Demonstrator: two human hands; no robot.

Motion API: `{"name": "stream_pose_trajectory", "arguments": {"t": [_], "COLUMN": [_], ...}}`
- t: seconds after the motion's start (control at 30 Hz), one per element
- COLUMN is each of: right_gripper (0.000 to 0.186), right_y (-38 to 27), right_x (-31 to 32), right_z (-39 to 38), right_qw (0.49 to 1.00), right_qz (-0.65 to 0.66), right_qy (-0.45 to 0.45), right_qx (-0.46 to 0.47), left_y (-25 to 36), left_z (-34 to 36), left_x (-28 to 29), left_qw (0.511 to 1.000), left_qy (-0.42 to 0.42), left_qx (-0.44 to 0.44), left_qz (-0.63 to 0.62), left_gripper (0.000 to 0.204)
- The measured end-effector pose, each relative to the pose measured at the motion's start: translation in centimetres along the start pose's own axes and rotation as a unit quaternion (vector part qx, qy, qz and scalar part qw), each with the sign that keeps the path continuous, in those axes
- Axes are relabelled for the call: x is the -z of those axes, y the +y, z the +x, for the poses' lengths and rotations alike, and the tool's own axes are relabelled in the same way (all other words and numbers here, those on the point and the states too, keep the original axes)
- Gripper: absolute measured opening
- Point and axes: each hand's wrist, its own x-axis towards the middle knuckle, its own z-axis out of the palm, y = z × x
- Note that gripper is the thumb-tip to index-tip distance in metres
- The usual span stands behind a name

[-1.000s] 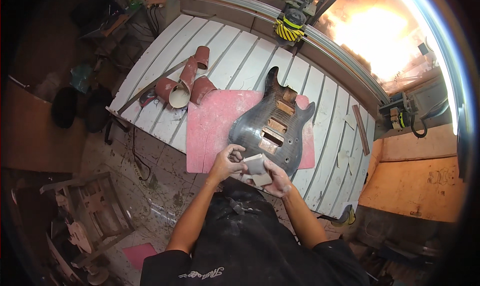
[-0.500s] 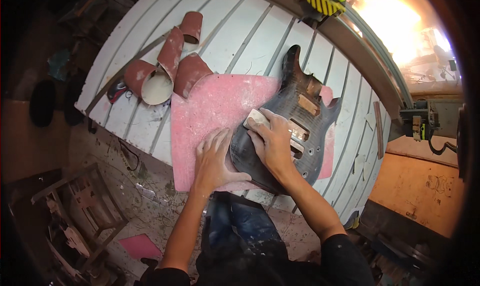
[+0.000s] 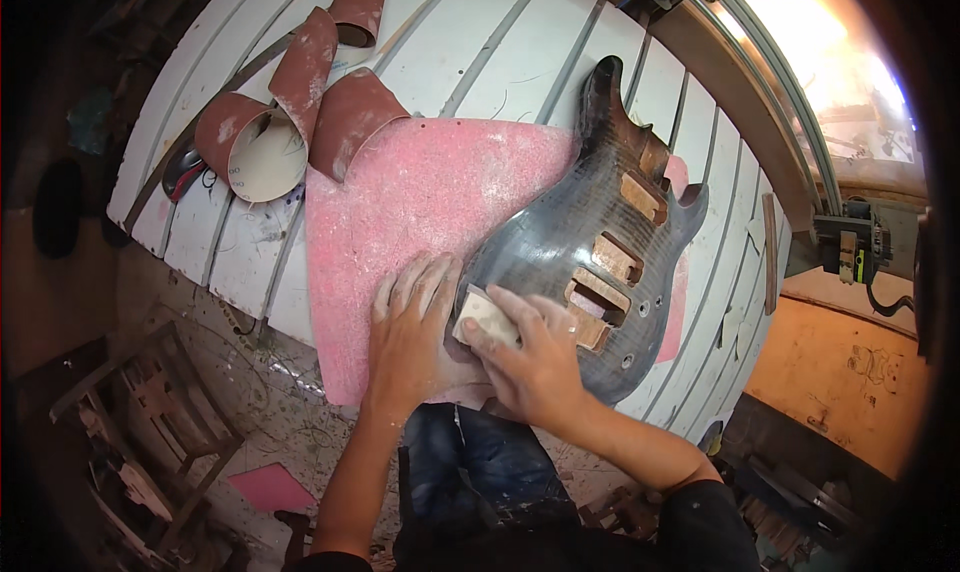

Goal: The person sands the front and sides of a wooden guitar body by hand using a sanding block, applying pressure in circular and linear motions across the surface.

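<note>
A dark electric guitar body (image 3: pixel 540 247) with bare-wood cavities lies flat on a pink pad (image 3: pixel 390 212), its neck end pointing away to the upper right. My right hand (image 3: pixel 540 357) is closed round a small pale sanding block (image 3: pixel 487 315) and presses it on the body's near left edge. Dust whitens its fingers. My left hand (image 3: pixel 410 322) lies flat on the pad, fingers stretched out, right beside that edge. The thumb side of the left hand is close to the block, partly behind the right hand.
Curled reddish-brown sandpaper pieces (image 3: pixel 300 82) lie at the far left of the white slatted table (image 3: pixel 500 72). A thin wooden strip (image 3: pixel 770 252) rests at the right edge. Below left stands a wooden frame (image 3: pixel 150 402), and a pink sheet (image 3: pixel 272 487) is on the floor.
My right hand has slid the sanding block toward me, from farther up the body's left side to its near left edge. The left hand remains beside the body. The whole view has shifted slightly.
</note>
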Motion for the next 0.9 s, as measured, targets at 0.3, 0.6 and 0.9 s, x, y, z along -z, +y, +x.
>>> {"name": "stream_pose_trajectory", "arguments": {"t": [0.3, 0.6, 0.9], "right_gripper": [0.037, 0.039, 0.036], "right_y": [-0.4, 0.0, 1.7], "right_x": [-0.3, -0.2, 0.0], "right_z": [-0.1, 1.0, 2.9], "right_qw": [1.000, 0.998, 0.997], "right_qz": [0.006, 0.005, -0.021], "right_qy": [0.018, 0.051, 0.052], "right_qx": [-0.014, -0.038, -0.046], "left_y": [0.2, 0.0, 0.4], "left_z": [0.1, -0.1, 0.2], "left_x": [0.3, 0.0, 0.6], "left_qw": [1.000, 1.000, 0.999], "left_qy": [0.004, 0.008, -0.006], "left_qx": [-0.004, -0.003, 0.015], "left_qz": [-0.027, -0.013, -0.052], "left_gripper": [0.134, 0.132, 0.132]}}
